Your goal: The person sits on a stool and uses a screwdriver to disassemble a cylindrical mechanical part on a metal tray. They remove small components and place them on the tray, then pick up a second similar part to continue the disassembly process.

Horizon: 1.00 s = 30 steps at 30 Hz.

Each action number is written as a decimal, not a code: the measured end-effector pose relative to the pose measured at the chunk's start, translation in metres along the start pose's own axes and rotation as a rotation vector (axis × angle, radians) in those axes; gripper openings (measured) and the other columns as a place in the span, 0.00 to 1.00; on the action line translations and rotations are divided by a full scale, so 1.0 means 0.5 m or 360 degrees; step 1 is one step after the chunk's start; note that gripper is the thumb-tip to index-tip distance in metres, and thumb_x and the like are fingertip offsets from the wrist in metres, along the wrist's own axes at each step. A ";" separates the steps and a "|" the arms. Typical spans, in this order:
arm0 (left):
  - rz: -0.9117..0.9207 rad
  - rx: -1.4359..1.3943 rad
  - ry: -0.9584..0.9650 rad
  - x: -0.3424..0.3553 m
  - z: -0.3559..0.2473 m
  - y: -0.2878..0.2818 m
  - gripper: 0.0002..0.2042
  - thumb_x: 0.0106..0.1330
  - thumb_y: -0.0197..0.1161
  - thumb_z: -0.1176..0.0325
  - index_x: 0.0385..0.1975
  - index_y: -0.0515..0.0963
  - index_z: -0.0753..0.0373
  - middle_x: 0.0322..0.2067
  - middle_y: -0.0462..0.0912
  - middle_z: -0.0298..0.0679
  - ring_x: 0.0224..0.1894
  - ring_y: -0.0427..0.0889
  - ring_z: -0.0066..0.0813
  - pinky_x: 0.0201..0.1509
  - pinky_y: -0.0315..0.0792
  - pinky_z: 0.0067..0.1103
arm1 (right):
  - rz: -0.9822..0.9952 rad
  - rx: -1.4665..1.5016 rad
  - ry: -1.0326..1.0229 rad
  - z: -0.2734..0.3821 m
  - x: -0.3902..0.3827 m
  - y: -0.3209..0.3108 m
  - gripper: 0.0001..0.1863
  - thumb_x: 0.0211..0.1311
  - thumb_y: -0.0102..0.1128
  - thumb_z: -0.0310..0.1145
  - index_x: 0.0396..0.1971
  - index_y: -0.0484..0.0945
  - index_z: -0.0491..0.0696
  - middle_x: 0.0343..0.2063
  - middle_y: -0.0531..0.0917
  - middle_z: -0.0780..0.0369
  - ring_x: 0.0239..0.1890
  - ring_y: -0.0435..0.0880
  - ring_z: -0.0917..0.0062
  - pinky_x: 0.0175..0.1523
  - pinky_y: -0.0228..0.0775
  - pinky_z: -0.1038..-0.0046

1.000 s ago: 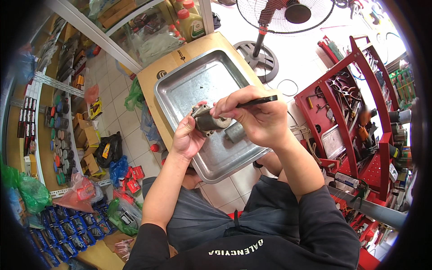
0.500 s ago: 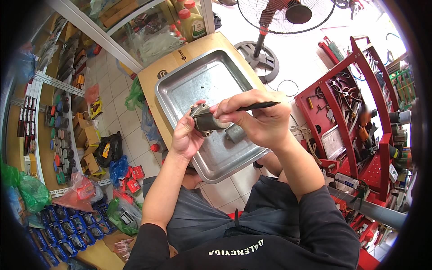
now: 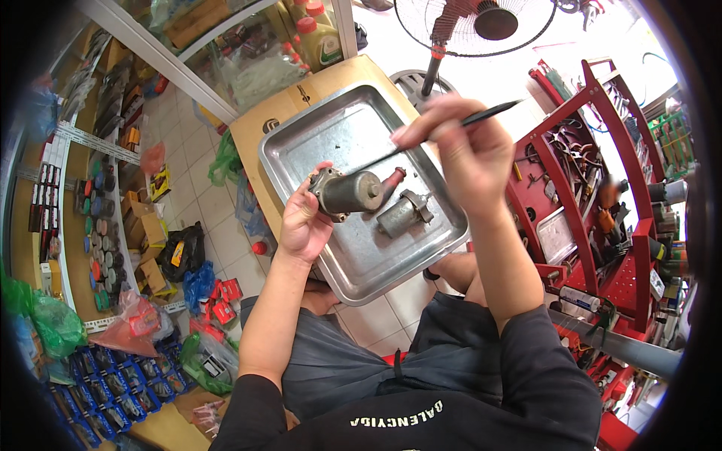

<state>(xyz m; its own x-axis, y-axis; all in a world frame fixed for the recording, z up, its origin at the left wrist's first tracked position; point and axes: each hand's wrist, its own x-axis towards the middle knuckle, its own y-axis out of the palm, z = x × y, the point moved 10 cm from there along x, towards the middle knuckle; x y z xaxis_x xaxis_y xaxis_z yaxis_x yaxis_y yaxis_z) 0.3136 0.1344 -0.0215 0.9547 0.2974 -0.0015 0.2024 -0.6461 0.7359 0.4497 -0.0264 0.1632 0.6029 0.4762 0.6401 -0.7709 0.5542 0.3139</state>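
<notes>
My left hand (image 3: 304,218) is closed around a grey cylindrical metal motor (image 3: 350,194), holding it above a shallow metal tray (image 3: 361,293). The motor's flanged end sits in my fingers, and its rounded end points right. A slim black pointed stick-like tool (image 3: 489,113) is pinched in my right hand (image 3: 472,154), which is smeared by motion. The tool's thin tip reaches down-left, close to the motor's upper side; whether it touches cannot be told. In the tray lies another grey metal cylindrical part (image 3: 404,215). Beside it a reddish, dark-ended piece (image 3: 392,183) is partly hidden behind the motor.
The tray rests on a cardboard box (image 3: 248,143). A standing fan (image 3: 474,26) is at the far side, a red tool rack (image 3: 579,173) to the right. Shelves with boxed goods (image 3: 105,225) and plastic bags (image 3: 143,312) line the left.
My right hand has moved up and right, away from the motor, with the black tool. The motor has turned to show its full side, and the tray's other parts are uncovered.
</notes>
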 end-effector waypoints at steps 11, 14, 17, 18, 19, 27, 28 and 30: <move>-0.0015 -0.1127 0.0220 0.028 -0.053 -0.074 0.33 0.67 0.70 0.64 0.69 0.68 0.69 0.66 0.71 0.59 0.74 0.62 0.59 0.82 0.61 0.47 | 0.0890 -0.2240 0.0913 -0.416 -0.057 -0.002 0.16 0.62 0.71 0.42 0.44 0.89 0.49 0.38 0.89 0.52 0.41 0.89 0.54 0.50 0.81 0.55; -0.0004 -0.1201 0.0239 0.029 -0.065 -0.059 0.32 0.66 0.71 0.65 0.68 0.68 0.69 0.66 0.72 0.59 0.75 0.60 0.59 0.82 0.60 0.47 | 0.0769 -0.2215 0.0663 -0.474 -0.066 0.000 0.13 0.60 0.70 0.39 0.39 0.89 0.47 0.37 0.89 0.52 0.40 0.89 0.54 0.48 0.81 0.57; -0.0046 -0.1193 0.0216 0.025 -0.064 -0.067 0.33 0.65 0.72 0.66 0.68 0.68 0.69 0.66 0.72 0.59 0.76 0.59 0.59 0.82 0.59 0.48 | 0.0814 -0.2287 0.0739 -0.507 -0.073 0.011 0.10 0.60 0.67 0.36 0.34 0.89 0.46 0.37 0.89 0.52 0.40 0.89 0.54 0.47 0.82 0.57; -0.0050 -0.1197 0.0203 0.025 -0.061 -0.068 0.33 0.65 0.72 0.66 0.69 0.68 0.69 0.66 0.72 0.59 0.76 0.59 0.60 0.82 0.59 0.48 | 0.0858 -0.2336 0.0754 -0.512 -0.073 0.015 0.09 0.61 0.65 0.35 0.33 0.89 0.46 0.36 0.88 0.52 0.39 0.89 0.54 0.46 0.82 0.57; -0.0053 -0.1201 0.0188 0.025 -0.057 -0.069 0.33 0.65 0.72 0.65 0.69 0.68 0.69 0.66 0.72 0.59 0.76 0.59 0.60 0.82 0.60 0.48 | 0.0902 -0.2386 0.0770 -0.515 -0.074 0.017 0.09 0.61 0.64 0.34 0.31 0.89 0.46 0.36 0.88 0.52 0.39 0.89 0.54 0.46 0.82 0.56; 0.0029 -0.0808 0.0151 0.022 -0.059 -0.036 0.35 0.68 0.69 0.58 0.71 0.65 0.69 0.67 0.71 0.59 0.73 0.64 0.62 0.80 0.62 0.48 | 0.0496 -0.2003 0.0781 -0.338 -0.046 -0.004 0.10 0.57 0.65 0.34 0.30 0.89 0.43 0.33 0.89 0.52 0.38 0.89 0.54 0.49 0.82 0.57; 0.0025 -0.0667 0.0153 0.024 -0.061 -0.028 0.36 0.69 0.68 0.55 0.72 0.64 0.69 0.67 0.71 0.59 0.72 0.65 0.63 0.80 0.61 0.48 | 0.0386 -0.1782 0.0763 -0.305 -0.049 -0.023 0.10 0.55 0.67 0.35 0.31 0.89 0.44 0.32 0.89 0.51 0.38 0.89 0.55 0.49 0.81 0.57; 0.0038 -0.0543 0.0113 0.022 -0.052 -0.024 0.37 0.71 0.66 0.52 0.73 0.62 0.68 0.68 0.70 0.58 0.72 0.66 0.63 0.79 0.63 0.47 | 0.0287 -0.1540 0.0660 -0.224 -0.059 -0.027 0.10 0.55 0.68 0.33 0.34 0.88 0.43 0.32 0.89 0.52 0.34 0.88 0.55 0.47 0.80 0.59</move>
<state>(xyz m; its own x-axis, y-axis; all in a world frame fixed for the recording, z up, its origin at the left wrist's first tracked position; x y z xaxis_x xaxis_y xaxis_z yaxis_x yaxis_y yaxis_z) 0.3162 0.1639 -0.0126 0.9384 0.3409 0.0567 0.0843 -0.3850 0.9191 0.4654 0.0283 0.0616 0.6595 0.6993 0.2758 -0.4748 0.6719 -0.5683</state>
